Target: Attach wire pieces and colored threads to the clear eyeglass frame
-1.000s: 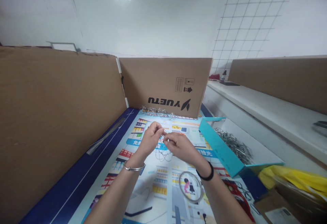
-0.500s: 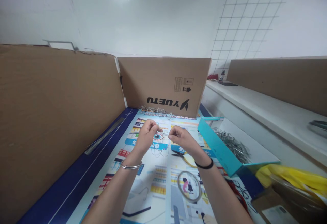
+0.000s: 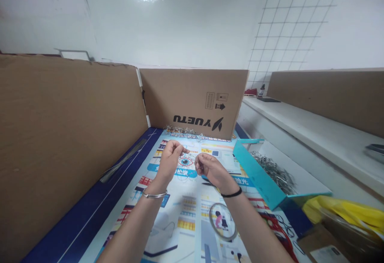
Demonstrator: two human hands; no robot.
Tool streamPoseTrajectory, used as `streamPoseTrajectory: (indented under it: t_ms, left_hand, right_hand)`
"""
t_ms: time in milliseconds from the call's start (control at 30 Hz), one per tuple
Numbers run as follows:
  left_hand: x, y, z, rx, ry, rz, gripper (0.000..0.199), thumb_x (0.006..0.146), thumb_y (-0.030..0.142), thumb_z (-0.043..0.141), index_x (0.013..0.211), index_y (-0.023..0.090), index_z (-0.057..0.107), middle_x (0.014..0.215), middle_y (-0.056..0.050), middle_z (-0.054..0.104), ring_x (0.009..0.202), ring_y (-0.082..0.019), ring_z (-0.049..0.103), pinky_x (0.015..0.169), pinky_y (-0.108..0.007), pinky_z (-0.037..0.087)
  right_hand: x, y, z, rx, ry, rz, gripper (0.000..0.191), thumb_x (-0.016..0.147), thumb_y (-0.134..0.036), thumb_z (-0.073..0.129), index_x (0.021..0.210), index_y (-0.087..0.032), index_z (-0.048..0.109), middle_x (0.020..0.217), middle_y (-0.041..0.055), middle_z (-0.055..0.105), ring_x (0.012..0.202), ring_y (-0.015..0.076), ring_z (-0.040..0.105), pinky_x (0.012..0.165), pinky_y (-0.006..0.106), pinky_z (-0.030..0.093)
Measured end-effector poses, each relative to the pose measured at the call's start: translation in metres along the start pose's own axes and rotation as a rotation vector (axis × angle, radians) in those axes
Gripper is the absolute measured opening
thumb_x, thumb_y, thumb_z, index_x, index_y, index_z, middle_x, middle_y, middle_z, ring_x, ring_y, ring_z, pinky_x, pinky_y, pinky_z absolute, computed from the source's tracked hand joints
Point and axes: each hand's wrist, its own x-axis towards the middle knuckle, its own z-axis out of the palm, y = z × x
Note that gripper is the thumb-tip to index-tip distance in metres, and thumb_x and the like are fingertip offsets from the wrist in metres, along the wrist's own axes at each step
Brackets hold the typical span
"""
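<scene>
My left hand (image 3: 170,161), with a silver bangle at the wrist, is closed in a pinch over the printed table cover. Faint loops of thin wire (image 3: 186,178) show just below the fingertips. My right hand (image 3: 212,170), a black band on its wrist, has curled fingers closed on a thin wire end; the fine detail is blurred. A small gap separates the two hands. Below my right wrist lies a coil of wire (image 3: 211,217). Dark tool tips (image 3: 207,183) poke out beneath the right hand, the rest being hidden by it.
To the right stands a turquoise box (image 3: 257,175) holding a tangle of wire pieces (image 3: 274,171). More wire bits (image 3: 183,130) lie along the back cardboard panel (image 3: 192,95). Straight strips (image 3: 123,161) rest at the left. Red-handled scissors (image 3: 280,231) and a yellow bag (image 3: 339,215) are at lower right.
My right hand has turned and its fingers have curled in more, moving slightly down and left. It now covers the tool's yellow handle. My left hand stays nearly in place.
</scene>
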Motion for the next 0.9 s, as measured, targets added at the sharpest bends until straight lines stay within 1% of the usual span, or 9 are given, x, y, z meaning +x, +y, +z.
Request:
streamPoseTrajectory:
  t_ms: [133, 233, 367, 600, 733, 900]
  left_hand:
    - [0.002, -0.003, 0.002, -0.046, 0.006, -0.036, 0.013, 0.082, 0.029, 0.055, 0.077, 0.018, 0.048, 0.070, 0.002, 0.060, 0.073, -0.013, 0.062, 0.070, -0.024, 0.043]
    - [0.002, -0.003, 0.003, -0.049, 0.008, -0.053, 0.014, 0.081, 0.028, 0.055, 0.076, 0.018, 0.047, 0.070, 0.002, 0.060, 0.072, -0.012, 0.061, 0.069, -0.024, 0.043]
    - [0.002, -0.003, 0.003, -0.026, 0.005, -0.059, 0.014, 0.082, 0.028, 0.055, 0.076, 0.018, 0.047, 0.071, 0.001, 0.061, 0.072, -0.012, 0.061, 0.070, -0.023, 0.042]
    - [0.002, -0.005, 0.000, -0.007, 0.003, -0.047, 0.014, 0.082, 0.029, 0.054, 0.076, 0.018, 0.048, 0.070, 0.001, 0.063, 0.069, -0.012, 0.059, 0.068, -0.024, 0.041]
    - [0.002, -0.005, -0.001, -0.005, -0.010, -0.042, 0.013, 0.082, 0.029, 0.054, 0.076, 0.019, 0.049, 0.070, 0.001, 0.063, 0.070, -0.013, 0.059, 0.068, -0.024, 0.041]
    - [0.002, -0.002, 0.000, 0.014, -0.003, -0.040, 0.011, 0.080, 0.028, 0.054, 0.075, 0.019, 0.049, 0.070, 0.001, 0.063, 0.071, -0.013, 0.060, 0.068, -0.024, 0.040]
  right_hand:
    - [0.002, 0.008, 0.002, 0.066, 0.001, 0.000, 0.035, 0.076, -0.052, 0.060, 0.070, -0.020, 0.049, 0.064, -0.0016, 0.047, 0.053, 0.0095, 0.042, 0.050, 0.023, 0.036]
    - [0.003, 0.008, 0.002, 0.065, 0.000, 0.004, 0.034, 0.076, -0.052, 0.060, 0.071, -0.019, 0.049, 0.065, -0.0014, 0.048, 0.052, 0.0092, 0.042, 0.049, 0.023, 0.035]
    - [0.002, 0.002, 0.000, 0.019, 0.010, -0.005, 0.035, 0.076, -0.050, 0.061, 0.068, -0.018, 0.051, 0.063, -0.0016, 0.050, 0.051, 0.0084, 0.044, 0.048, 0.022, 0.033]
    - [0.002, -0.001, -0.002, -0.104, 0.054, -0.014, 0.035, 0.076, -0.051, 0.061, 0.071, -0.017, 0.054, 0.064, -0.0019, 0.052, 0.054, 0.0087, 0.045, 0.050, 0.022, 0.035]
    - [0.001, -0.006, -0.005, -0.215, 0.120, -0.050, 0.031, 0.074, -0.048, 0.063, 0.075, -0.018, 0.056, 0.067, -0.0015, 0.054, 0.057, 0.0095, 0.048, 0.051, 0.021, 0.036]
    - [-0.003, -0.016, -0.002, -0.427, 0.260, -0.172, 0.028, 0.075, -0.044, 0.061, 0.089, -0.019, 0.059, 0.077, 0.0013, 0.058, 0.067, 0.0135, 0.051, 0.055, 0.024, 0.040]
